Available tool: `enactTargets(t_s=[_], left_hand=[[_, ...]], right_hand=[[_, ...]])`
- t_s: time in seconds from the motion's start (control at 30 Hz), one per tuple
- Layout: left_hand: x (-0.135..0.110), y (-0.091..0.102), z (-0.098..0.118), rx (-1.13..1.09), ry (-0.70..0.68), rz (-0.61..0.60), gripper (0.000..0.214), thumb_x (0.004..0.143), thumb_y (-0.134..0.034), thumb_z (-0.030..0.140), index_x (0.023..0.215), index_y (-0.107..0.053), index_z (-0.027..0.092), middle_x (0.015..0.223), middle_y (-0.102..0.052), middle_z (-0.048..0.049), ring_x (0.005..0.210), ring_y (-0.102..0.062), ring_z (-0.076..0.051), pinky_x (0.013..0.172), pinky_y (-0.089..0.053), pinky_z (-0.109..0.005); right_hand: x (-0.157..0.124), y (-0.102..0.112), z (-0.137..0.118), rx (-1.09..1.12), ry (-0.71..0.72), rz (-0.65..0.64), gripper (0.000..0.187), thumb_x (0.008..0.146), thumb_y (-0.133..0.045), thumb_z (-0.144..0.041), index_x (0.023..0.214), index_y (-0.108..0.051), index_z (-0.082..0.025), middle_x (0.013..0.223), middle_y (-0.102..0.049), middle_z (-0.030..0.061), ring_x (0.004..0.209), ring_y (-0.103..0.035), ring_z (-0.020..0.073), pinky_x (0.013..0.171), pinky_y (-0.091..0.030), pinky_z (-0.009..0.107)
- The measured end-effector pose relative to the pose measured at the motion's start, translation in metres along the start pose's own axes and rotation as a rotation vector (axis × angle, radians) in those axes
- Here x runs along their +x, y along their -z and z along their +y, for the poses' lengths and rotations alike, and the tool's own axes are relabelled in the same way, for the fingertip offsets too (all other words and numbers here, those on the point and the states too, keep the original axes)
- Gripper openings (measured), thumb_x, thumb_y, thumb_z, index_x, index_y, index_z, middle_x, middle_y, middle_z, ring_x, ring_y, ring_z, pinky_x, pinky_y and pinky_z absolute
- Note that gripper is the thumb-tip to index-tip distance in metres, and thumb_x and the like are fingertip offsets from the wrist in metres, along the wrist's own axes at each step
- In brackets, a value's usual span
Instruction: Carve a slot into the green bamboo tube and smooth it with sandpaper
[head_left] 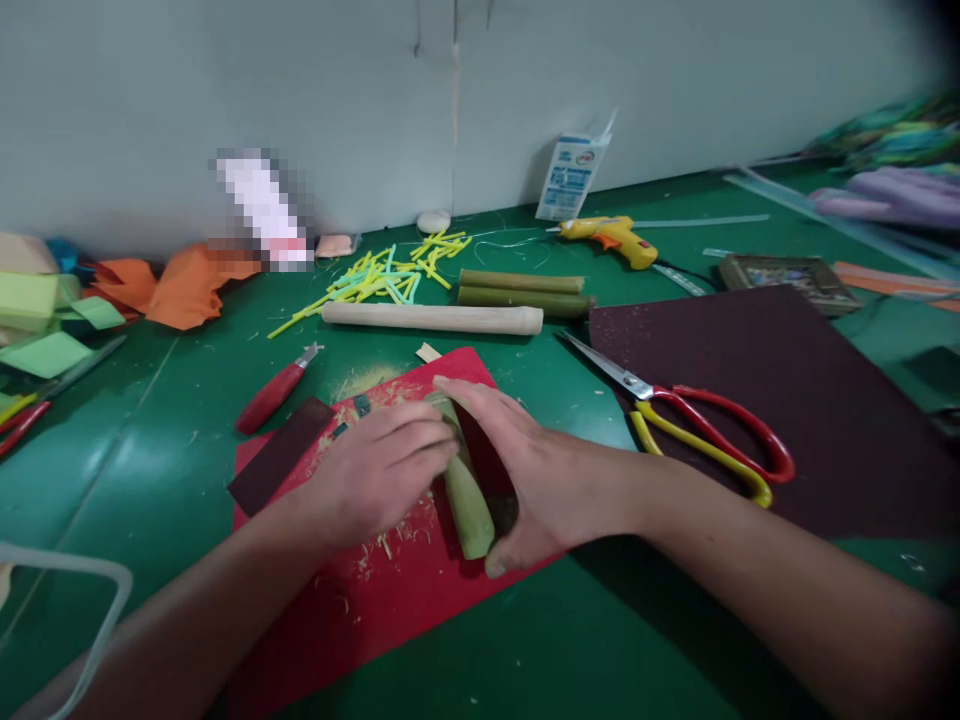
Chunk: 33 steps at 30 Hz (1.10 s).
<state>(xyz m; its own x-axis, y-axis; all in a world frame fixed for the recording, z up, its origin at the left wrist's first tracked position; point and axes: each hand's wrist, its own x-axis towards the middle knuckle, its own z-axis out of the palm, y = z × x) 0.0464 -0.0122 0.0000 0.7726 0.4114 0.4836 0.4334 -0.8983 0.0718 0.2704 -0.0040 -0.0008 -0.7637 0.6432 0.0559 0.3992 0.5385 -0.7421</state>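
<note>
A short green bamboo piece (466,500) lies on a red sheet (390,590) strewn with pale shavings. My left hand (379,470) is closed over its upper end. My right hand (529,480) wraps around it from the right, pressing a dark strip of sandpaper (487,462) against the bamboo. A second dark strip of sandpaper (279,455) lies on the red sheet's left edge.
Red and yellow scissors (697,425) rest on a large dark sheet (780,400) to the right. A red-handled knife (274,392), a pale wooden rod (435,318), two green bamboo sticks (521,290), a yellow glue gun (611,236) and coloured paper scraps (390,272) lie on the green table (150,480).
</note>
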Motion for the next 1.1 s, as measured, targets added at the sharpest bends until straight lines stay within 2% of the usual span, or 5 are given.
enactTargets(t_s=[0.1,0.27,0.47,0.87,1.1], left_hand=[[0.001,-0.001,0.001,0.002,0.062,0.032,0.019,0.09,-0.047,0.013,0.101,-0.063,0.01,0.102,-0.066,-0.009,0.106,-0.053,-0.022,0.095,-0.047,-0.039],[-0.003,-0.002,0.02,-0.198,-0.04,-0.02,0.022,0.089,-0.044,0.011,0.101,-0.062,0.009,0.1,-0.066,-0.0068,0.104,-0.054,-0.018,0.094,-0.048,-0.032],[0.0,-0.003,0.009,-0.015,0.047,0.034,0.021,0.091,-0.045,0.014,0.102,-0.062,0.011,0.099,-0.066,-0.0078,0.106,-0.054,-0.02,0.095,-0.048,-0.038],[0.008,-0.003,0.003,-0.03,0.079,0.027,0.022,0.092,-0.046,0.016,0.103,-0.064,0.012,0.105,-0.066,-0.0069,0.107,-0.053,-0.02,0.094,-0.049,-0.038],[0.008,-0.001,0.019,-0.111,-0.028,-0.009,0.023,0.092,-0.043,0.013,0.103,-0.063,0.008,0.104,-0.067,-0.0075,0.109,-0.053,-0.021,0.097,-0.048,-0.036]], right_hand=[[0.001,0.0,-0.001,0.004,0.028,0.009,0.13,0.046,-0.08,-0.053,0.146,-0.002,-0.022,0.148,-0.018,0.0137,0.135,-0.022,0.0318,0.106,-0.027,0.044],[0.001,0.0,0.001,0.037,0.042,0.021,0.126,0.046,-0.08,-0.049,0.145,-0.008,-0.02,0.144,-0.025,0.0159,0.133,-0.025,0.0343,0.105,-0.027,0.046],[0.002,0.004,0.0,0.004,0.078,-0.024,0.125,0.048,-0.079,-0.049,0.145,-0.006,-0.02,0.147,-0.02,0.0147,0.137,-0.017,0.0324,0.108,-0.023,0.047],[-0.004,0.016,-0.004,-0.052,-0.046,-0.087,0.126,0.048,-0.081,-0.046,0.147,-0.006,-0.024,0.149,-0.017,0.0142,0.137,-0.014,0.0367,0.106,-0.024,0.053],[-0.003,0.008,-0.003,-0.035,0.006,-0.073,0.126,0.047,-0.081,-0.045,0.146,-0.007,-0.021,0.149,-0.017,0.0149,0.138,-0.013,0.0355,0.108,-0.022,0.052]])
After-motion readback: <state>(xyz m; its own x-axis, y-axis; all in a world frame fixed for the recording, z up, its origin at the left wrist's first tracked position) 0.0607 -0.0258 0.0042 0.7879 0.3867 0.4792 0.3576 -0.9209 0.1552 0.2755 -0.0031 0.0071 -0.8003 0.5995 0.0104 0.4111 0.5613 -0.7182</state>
